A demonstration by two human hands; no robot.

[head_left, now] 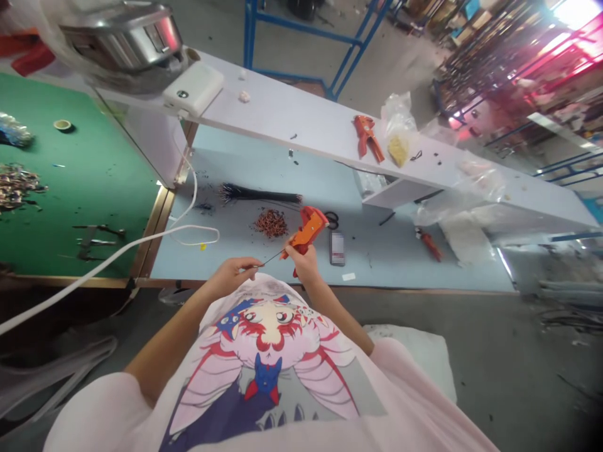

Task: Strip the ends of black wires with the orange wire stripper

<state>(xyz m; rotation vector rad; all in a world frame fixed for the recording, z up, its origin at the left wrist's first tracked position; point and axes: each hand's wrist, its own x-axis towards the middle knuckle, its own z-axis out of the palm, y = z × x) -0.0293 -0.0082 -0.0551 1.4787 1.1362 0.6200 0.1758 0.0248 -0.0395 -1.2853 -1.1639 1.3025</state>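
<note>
My right hand (304, 262) grips the handles of an orange wire-stripping tool (308, 228), held up over the front edge of the pale blue table (264, 263). My left hand (234, 271) pinches a thin dark wire (269, 257) whose far end runs into the tool's jaws. Just beyond the tool lie a small heap of copper-coloured bits (271, 223) and a bundle of black wires (259, 194).
A phone (337, 248) and black scissors (332, 219) lie right of the tool. A second orange tool (367, 137) and plastic bags (398, 129) sit on the raised white shelf (301, 119). A white cable (141, 242) crosses from the left. A green table (85, 182) holds metal parts.
</note>
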